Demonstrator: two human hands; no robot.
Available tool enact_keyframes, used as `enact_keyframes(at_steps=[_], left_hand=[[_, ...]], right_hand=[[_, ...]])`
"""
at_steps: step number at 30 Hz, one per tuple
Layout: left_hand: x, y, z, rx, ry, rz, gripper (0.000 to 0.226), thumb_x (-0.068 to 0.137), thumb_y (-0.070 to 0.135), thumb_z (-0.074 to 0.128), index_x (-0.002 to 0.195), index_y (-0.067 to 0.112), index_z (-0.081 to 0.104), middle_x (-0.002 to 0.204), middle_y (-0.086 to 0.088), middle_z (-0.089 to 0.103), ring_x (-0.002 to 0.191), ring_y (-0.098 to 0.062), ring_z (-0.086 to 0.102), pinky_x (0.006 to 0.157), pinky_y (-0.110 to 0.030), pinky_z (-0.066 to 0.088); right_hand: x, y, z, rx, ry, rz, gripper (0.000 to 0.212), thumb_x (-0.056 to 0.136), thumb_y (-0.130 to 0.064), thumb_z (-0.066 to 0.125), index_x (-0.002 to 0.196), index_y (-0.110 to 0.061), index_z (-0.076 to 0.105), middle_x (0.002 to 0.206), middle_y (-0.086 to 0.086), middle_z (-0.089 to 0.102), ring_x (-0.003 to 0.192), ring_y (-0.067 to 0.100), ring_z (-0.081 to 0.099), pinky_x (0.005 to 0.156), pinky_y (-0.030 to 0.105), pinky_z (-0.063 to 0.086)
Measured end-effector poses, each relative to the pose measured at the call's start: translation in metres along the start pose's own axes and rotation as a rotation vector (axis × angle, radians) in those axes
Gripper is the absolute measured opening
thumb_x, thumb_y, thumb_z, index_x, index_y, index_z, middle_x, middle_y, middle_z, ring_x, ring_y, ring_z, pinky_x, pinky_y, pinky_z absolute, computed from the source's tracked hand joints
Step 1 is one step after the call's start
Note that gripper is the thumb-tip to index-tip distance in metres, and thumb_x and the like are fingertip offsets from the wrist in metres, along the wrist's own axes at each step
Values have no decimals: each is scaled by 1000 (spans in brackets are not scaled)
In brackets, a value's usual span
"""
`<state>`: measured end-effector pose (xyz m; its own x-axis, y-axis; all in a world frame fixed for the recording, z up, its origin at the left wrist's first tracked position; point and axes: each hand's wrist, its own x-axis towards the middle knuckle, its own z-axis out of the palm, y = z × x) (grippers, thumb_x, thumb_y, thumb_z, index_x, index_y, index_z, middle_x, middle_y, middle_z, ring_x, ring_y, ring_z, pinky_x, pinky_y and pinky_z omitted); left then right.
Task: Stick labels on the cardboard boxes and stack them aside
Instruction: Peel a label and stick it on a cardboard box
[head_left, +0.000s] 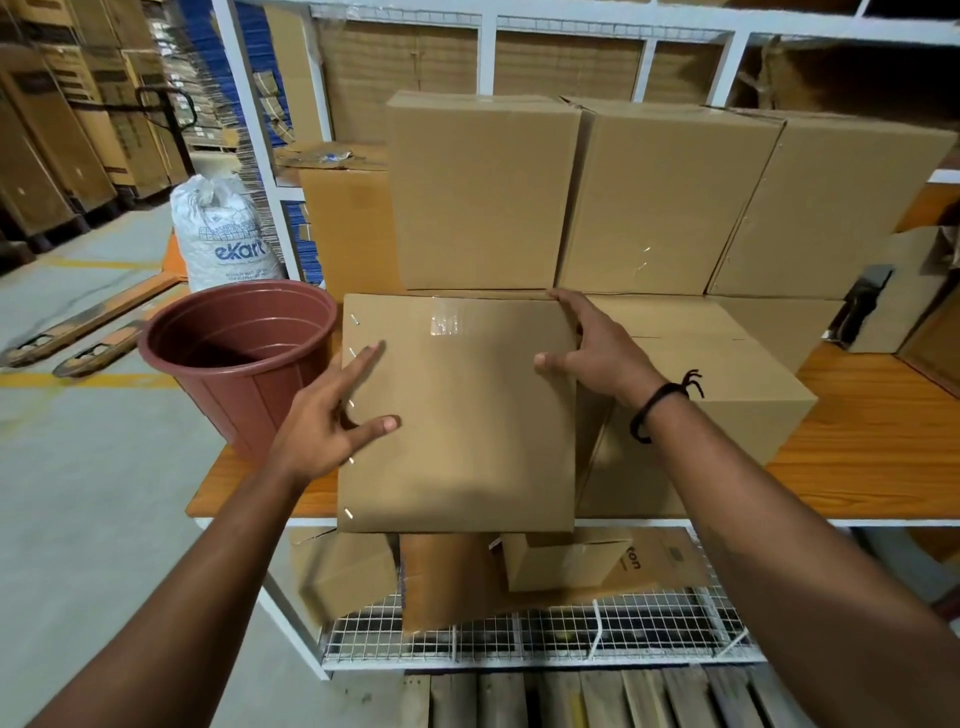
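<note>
— Status?
— I am holding the box (457, 415) at the table's (857, 441) front edge: left hand (322, 431) clasping its left side, right hand (597, 348) gripping its far corner
— Step?
— Positioning, I judge; no label showing, so sticking is following

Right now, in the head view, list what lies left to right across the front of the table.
Brown bucket → left hand → cardboard box held by both hands → right hand → second box lying on the table.
</note>
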<state>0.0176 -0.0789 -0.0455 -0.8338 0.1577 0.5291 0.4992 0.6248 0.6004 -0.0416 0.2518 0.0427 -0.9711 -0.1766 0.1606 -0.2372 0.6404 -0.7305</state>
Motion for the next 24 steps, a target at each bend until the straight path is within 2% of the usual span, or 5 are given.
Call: enact_keyframes(at_steps=[3,7,11,13,24], left_hand=[[1,-5,3,47,-10,13,84,77,57,70,151,41,33,158,28,17,149,-12,20,117,-28,25],[-2,-2,8,105,51,-117,76,81,46,76,147,40,39,164,-14,-3,112,1,51,100,5,16],[-8,-4,18,44,41,-118,67,84,50,66,146,42,41,159,-1,30,135,7,34,108,-19,36],[-3,-1,18,28,63,-131,66,84,43,67,145,35,45,151,1,42,125,12,38,96,-9,40],[49,9,-10,18,-83,-407,59,81,55,69,137,50,50,144,5,53,127,-15,53,109,-37,40]], right_hand=[[-10,9,15,-30,73,-94,79,88,-36,66,146,-52,16,153,-4,34,134,21,41,109,41,38],[-42,39,47,-138,59,-56,78,85,-57,60,140,-67,4,161,-6,8,143,31,23,106,60,36],[-53,50,63,-81,-9,-36,81,86,-58,58,138,-68,-2,160,-12,14,144,26,22,107,61,34],[-49,45,59,-87,21,-57,80,86,-57,58,140,-66,-1,158,-11,18,143,25,25,108,55,35],[-12,20,29,38,-82,28,75,84,-53,63,148,-42,27,154,-16,30,140,10,31,112,31,27]])
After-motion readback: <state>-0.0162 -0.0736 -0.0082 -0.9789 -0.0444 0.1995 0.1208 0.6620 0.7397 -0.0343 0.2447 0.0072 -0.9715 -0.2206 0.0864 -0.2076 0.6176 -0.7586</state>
